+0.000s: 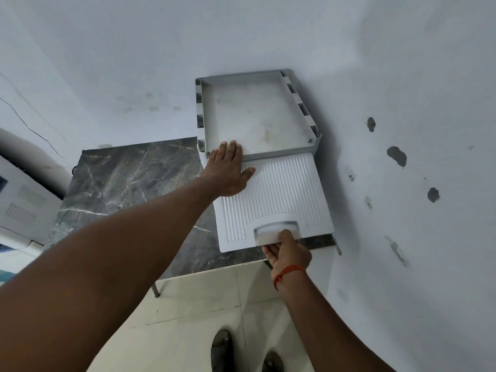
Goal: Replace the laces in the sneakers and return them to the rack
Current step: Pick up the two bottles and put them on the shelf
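The rack (pixel 303 108) stands on the counter (pixel 120 178), directly ahead of both hands. The left hand (pixel 228 170) lies flat, fingers straight, pressing the front rim of the top tray (pixel 255 114), which holds nothing. The right hand (pixel 288 251) grips the recessed handle (pixel 276 230) of the ribbed front panel (pixel 273 194). The plastic appears light, stiff and smooth, so brace the rack while pulling. The interior is hidden and no sneakers are visible.

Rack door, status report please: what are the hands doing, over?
Left hand flat on rack top. Right hand grips handle, ribbed door pulled out. Inside hidden, nothing blocking.
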